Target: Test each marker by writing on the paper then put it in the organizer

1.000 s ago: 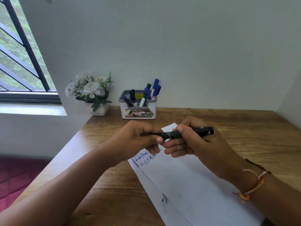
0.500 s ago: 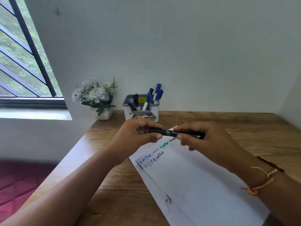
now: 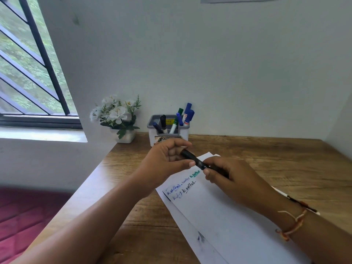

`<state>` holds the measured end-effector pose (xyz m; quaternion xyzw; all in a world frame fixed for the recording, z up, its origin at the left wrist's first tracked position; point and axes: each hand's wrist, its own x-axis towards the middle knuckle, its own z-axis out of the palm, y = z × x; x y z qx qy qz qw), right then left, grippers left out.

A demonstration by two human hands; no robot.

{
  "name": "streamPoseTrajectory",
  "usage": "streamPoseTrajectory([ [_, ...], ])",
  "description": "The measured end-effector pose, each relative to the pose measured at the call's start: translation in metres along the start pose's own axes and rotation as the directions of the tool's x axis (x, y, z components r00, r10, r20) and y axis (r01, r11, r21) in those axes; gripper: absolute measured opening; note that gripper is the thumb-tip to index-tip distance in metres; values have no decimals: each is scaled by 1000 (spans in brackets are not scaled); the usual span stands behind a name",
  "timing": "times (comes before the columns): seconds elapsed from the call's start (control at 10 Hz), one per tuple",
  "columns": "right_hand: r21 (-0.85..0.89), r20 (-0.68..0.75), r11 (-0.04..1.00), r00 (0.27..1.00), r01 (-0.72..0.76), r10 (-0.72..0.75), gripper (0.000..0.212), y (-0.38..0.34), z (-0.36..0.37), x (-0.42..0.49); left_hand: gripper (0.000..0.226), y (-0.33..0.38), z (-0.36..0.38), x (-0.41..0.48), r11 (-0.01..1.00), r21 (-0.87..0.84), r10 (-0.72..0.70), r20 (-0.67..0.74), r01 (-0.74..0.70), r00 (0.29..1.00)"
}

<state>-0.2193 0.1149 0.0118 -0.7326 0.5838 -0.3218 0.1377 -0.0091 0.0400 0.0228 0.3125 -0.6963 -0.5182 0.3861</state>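
Both hands hold one black marker (image 3: 193, 159) above the top of the white paper (image 3: 219, 212). My left hand (image 3: 167, 162) grips its far end, which looks like the cap, between thumb and fingers. My right hand (image 3: 226, 176) is closed around the near part of the barrel. The marker slants from upper left to lower right. Blue, green and black handwriting (image 3: 182, 185) shows on the paper just below the hands. The grey and white organizer (image 3: 183, 133) stands against the wall behind my left hand, holding several blue, green and black markers.
A small white pot of white flowers (image 3: 120, 121) sits left of the organizer at the wooden desk's (image 3: 266, 155) back corner. A barred window is on the left and a red floor lies beyond the desk's left edge. A second sheet lies under the paper.
The view has tilted up a little. The marker has turned from nearly level to slanted, its left end now higher. My right hand has slid lower and nearer along the barrel.
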Motion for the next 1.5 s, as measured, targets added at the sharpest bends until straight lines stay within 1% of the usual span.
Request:
streamPoseTrajectory([
  [0.1,78,-78,996,996,-39,45,7,-4,-6,5,49,-1,-2,2,998,-52,24,-61,-27,998],
  [0.2,235,-231,968,961,-94,150,13,-15,-27,31,47,-9,-11,8,999,19,51,-198,-48,979],
  [0.3,265,-342,963,928,-55,147,33,-22,-48,62,39,-17,-18,13,989,141,68,-249,-33,966],
  [0.4,258,-471,966,877,34,95,72,-31,-76,117,31,-27,-25,17,959,285,86,-260,-8,962],
  [0.5,289,-513,957,848,22,136,74,-33,-81,149,30,-29,-28,18,946,324,91,-252,-4,964],
  [0.6,320,-526,946,823,-41,214,60,-25,-69,184,30,-29,-29,18,940,341,91,-229,-8,969],
  [0.7,303,-510,950,831,-70,224,49,-16,-54,197,31,-29,-30,18,927,375,97,-206,-13,974],
  [0.8,252,-479,963,852,-97,212,33,-4,-35,209,33,-30,-30,19,912,410,112,-180,-29,977],
  [0.9,241,-451,963,864,-124,224,24,-1,-26,214,34,-31,-31,20,908,418,119,-180,-33,976],
  [1.0,104,-418,976,882,-191,217,15,-1,-18,216,31,-29,-30,19,905,424,127,-168,-45,978],
  [1.1,-32,-377,978,908,-208,181,21,-2,-16,213,30,-28,-29,19,905,422,136,-161,-57,977],
  [1.2,-61,-301,976,937,-208,181,31,-2,-14,207,29,-28,-30,20,912,407,132,-159,-57,978],
  [1.3,-54,-282,972,937,-230,206,39,-5,-22,201,28,-29,-29,20,916,399,127,-164,-52,978],
  [1.4,-69,-326,971,925,-229,195,47,-9,-30,177,31,-27,-30,20,908,417,121,-180,-36,976],
  [1.5,-107,-360,976,922,-192,142,45,-4,-30,154,33,-24,-30,18,904,427,100,-181,-13,978],
])
